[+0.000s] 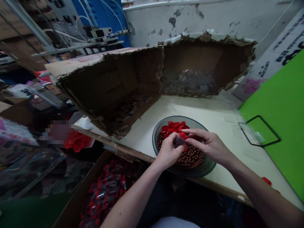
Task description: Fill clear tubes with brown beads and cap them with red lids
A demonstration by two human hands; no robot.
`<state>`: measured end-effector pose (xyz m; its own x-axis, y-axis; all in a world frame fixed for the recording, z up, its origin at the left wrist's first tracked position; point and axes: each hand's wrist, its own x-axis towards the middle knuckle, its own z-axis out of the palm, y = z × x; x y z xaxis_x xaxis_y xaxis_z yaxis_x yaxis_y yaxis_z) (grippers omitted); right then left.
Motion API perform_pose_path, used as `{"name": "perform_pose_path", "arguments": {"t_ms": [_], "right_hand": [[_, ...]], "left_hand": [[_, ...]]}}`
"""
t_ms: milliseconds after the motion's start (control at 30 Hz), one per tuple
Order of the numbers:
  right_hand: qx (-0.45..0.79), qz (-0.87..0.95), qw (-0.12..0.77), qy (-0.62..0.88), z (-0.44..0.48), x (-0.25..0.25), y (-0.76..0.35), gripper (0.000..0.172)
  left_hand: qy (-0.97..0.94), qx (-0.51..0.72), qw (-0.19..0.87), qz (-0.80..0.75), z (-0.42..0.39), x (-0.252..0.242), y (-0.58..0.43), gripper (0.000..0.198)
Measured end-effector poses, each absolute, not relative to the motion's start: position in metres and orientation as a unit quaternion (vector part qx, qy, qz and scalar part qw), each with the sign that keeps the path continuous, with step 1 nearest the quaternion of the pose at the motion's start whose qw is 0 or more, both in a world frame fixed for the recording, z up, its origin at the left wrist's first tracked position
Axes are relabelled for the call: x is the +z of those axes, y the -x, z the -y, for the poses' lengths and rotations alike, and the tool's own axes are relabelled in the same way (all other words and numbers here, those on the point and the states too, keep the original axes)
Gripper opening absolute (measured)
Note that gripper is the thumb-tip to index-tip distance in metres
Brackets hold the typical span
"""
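A grey-green bowl [204, 172] stands at the table's front edge, with brown round beads [192, 158] and a heap of red plastic caps [172, 126] inside it. Over the bowl, my left hand [169, 151] pinches a small dark see-through container [178, 141]. The fingers of my right hand [211, 144] close on a red cap [183, 135] at the container's upper side. Whether cap and container are joined cannot be made out, as my fingers partly cover both.
Behind the bowl are two cut-open cartons; clear plastic pieces [197, 80] lie in the right carton [228, 63], small pieces in the left one [116, 72]. Below left, a box contains several red-capped containers [106, 186]. A green panel [287, 120] with a black wire loop [273, 129] borders the right.
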<state>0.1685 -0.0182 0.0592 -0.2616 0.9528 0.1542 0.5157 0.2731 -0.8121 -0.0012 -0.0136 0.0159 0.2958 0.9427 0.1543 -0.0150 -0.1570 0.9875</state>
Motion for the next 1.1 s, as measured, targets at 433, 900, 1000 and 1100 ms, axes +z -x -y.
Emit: {"name": "perform_pose_path", "arguments": {"t_ms": [433, 900, 1000, 1100], "right_hand": [[0.108, 0.83, 0.31, 0.451, 0.037, 0.037, -0.159, 0.05], [0.202, 0.666, 0.477, 0.537, 0.01, 0.055, -0.15, 0.031], [0.332, 0.64, 0.473, 0.507, -0.002, 0.062, -0.138, 0.037], [0.504, 0.611, 0.427, 0.436, -0.009, 0.065, -0.13, 0.046]], "left_hand": [[-0.631, 0.411, 0.547, -0.366, 0.007, 0.015, 0.006, 0.018], [-0.525, 0.331, 0.72, -0.312, 0.014, 0.02, 0.011, 0.031], [-0.54, 0.291, 0.737, -0.283, 0.019, 0.02, 0.008, 0.032], [-0.559, 0.269, 0.739, -0.264, 0.022, 0.025, 0.007, 0.032]]}}
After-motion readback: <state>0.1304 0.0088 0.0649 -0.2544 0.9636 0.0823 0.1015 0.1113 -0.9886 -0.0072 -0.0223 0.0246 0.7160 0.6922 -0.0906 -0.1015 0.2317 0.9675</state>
